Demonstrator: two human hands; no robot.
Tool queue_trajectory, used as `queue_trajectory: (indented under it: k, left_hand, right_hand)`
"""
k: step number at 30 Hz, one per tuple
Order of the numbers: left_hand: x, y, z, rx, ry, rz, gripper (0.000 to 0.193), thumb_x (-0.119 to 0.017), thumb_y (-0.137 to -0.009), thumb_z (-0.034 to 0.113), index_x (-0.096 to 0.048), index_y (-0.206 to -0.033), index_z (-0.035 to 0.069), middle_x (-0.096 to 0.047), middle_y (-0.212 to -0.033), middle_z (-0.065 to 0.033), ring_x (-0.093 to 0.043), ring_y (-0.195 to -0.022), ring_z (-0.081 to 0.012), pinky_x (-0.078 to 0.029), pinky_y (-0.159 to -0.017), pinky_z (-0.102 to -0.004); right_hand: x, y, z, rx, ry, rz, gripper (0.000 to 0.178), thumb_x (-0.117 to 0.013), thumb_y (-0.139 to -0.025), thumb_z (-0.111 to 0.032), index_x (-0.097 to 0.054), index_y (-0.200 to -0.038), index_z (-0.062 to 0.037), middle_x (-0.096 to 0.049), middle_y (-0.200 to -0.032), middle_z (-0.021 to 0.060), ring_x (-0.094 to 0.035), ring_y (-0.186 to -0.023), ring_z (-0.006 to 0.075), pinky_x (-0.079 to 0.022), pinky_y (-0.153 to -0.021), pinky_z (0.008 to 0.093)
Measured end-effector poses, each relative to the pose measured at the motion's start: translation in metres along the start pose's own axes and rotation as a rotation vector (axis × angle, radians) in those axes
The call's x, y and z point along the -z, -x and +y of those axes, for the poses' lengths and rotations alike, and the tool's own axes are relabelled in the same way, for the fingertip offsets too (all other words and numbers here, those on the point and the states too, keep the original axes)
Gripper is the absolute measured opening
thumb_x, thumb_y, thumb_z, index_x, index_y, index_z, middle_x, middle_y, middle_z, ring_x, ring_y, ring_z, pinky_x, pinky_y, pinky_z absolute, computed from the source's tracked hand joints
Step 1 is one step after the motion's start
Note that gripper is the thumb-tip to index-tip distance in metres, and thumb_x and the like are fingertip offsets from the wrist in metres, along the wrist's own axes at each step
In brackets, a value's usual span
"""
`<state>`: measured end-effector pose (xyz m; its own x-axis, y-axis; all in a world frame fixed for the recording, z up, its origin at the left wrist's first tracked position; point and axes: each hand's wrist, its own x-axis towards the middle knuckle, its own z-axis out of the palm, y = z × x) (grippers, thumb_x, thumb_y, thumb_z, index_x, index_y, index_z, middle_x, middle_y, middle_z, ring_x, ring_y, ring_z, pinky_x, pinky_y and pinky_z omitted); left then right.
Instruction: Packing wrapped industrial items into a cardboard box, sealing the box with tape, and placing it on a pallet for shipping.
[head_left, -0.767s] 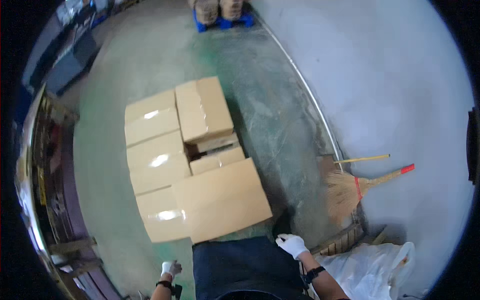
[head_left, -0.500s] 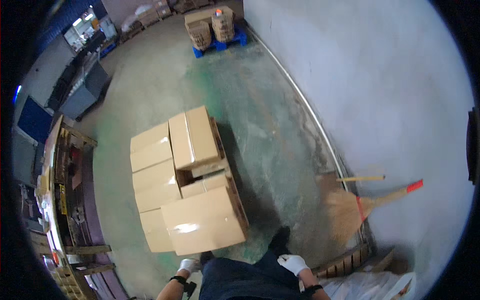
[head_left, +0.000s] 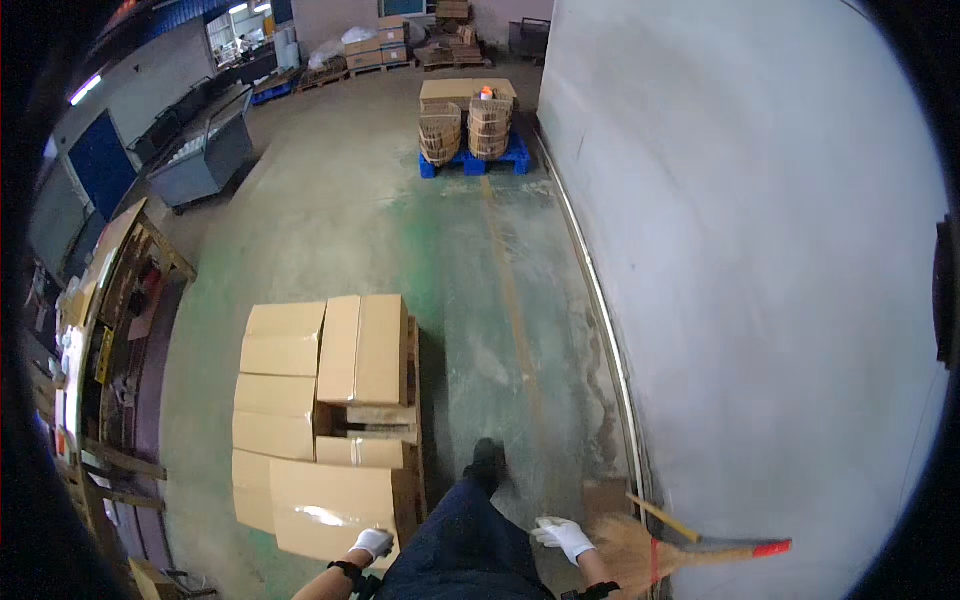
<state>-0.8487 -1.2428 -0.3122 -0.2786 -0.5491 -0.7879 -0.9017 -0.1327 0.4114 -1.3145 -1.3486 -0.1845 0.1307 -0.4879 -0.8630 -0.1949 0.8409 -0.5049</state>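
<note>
My left hand [head_left: 373,543], in a white glove, hangs with its fingers curled in beside the near right corner of a large taped carton [head_left: 330,500]. Whether it touches the carton is hard to tell; nothing shows in it. My right hand [head_left: 565,537], also gloved in white, is held away from my right thigh with its fingers loosely stretched and nothing in them. The large carton lies on top of the near cartons on a wooden pallet [head_left: 412,365]. More closed brown cartons [head_left: 275,415] sit behind it, with a gap exposing pallet slats.
A straw broom [head_left: 625,560] with a red-tipped handle leans by the white wall [head_left: 740,300] at right. Ahead, a blue pallet [head_left: 475,160] bears bundled cardboard. A wooden workbench [head_left: 105,260] and a grey wheeled cart [head_left: 205,165] stand at left.
My view has lifted and turned right, and one foot has stepped forward along the pallet's right side. The cartons now appear lower and further left. Both hands stay low.
</note>
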Motion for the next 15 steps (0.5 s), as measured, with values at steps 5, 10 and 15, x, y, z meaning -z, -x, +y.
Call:
queue_trajectory:
  k: [5, 10, 15]
  left_hand:
    - [0.095, -0.073, 0.003, 0.223, 0.08, -0.122, 0.032, -0.052, -0.087, 0.038, -0.07, -0.097, 0.013, -0.069, -0.095, -0.0155, -0.066, -0.09, -0.0311, -0.052, -0.077, -0.0425]
    - [0.285, -0.18, 0.058, 0.01, -0.226, 0.162, 0.034, -0.043, -0.09, 0.029, -0.067, -0.099, 0.006, -0.065, -0.105, -0.022, -0.064, -0.092, -0.0395, -0.052, -0.08, -0.0453]
    - [0.514, -0.243, 0.164, -0.107, 0.387, 0.502, 0.039, -0.05, -0.09, 0.036, -0.062, -0.12, 0.013, -0.063, -0.114, -0.0147, -0.061, -0.104, -0.0325, -0.049, -0.088, -0.038]
  right_hand:
    - [0.046, -0.083, -0.111, 0.214, 0.909, 0.114, 0.057, -0.048, -0.085, -0.055, -0.065, -0.113, -0.0087, -0.064, -0.113, 0.0173, -0.059, -0.107, 0.0346, -0.046, -0.093, 0.0373]
    - [0.097, -0.153, -0.279, 0.26, 1.098, 0.251, 0.046, -0.045, -0.082, -0.047, -0.069, -0.103, -0.0144, -0.064, -0.11, 0.0135, -0.061, -0.102, 0.0348, -0.048, -0.09, 0.0409]
    - [0.117, -0.249, -0.421, 0.036, 0.164, 0.162, 0.029, -0.059, -0.091, -0.03, -0.065, -0.104, -0.0052, -0.069, -0.083, 0.0077, -0.062, -0.065, 0.0144, -0.046, -0.052, 0.0282]
